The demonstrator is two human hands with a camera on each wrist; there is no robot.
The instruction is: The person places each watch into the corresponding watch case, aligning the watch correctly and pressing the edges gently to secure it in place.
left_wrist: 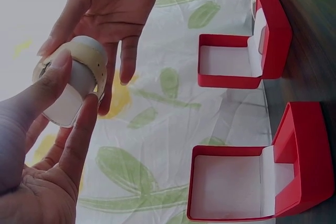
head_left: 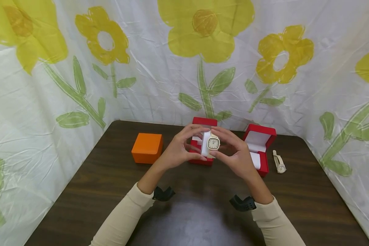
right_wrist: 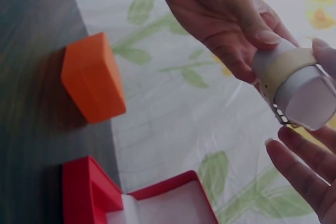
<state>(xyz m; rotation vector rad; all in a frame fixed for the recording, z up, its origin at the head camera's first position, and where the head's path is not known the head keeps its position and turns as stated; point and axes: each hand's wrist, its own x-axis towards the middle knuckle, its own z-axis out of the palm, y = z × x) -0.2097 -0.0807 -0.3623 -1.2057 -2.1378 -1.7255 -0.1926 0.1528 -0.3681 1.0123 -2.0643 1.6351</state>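
Observation:
A cream-strapped wristwatch (head_left: 213,143) wraps around a white watch cushion (head_left: 205,145), raised above the table between both hands. With thumb and fingers my left hand (head_left: 179,147) grips the cushion at its left end. My right hand (head_left: 236,152) pinches the watch from the right, thumb below and fingers above the dial in the head view. Both wrist views show the strap (left_wrist: 89,53) around the cushion; its metal buckle (right_wrist: 280,114) hangs near the right fingers. Behind the hands stands an open red box (head_left: 205,121), partly hidden by them.
A second open red box (head_left: 265,131) with a white cushion (head_left: 256,160) inside stands to the right. Beside it another cream watch (head_left: 279,162) lies on the dark wood table (head_left: 110,191). An orange box (head_left: 147,147) sits at left. A flowered curtain (head_left: 147,92) hangs behind.

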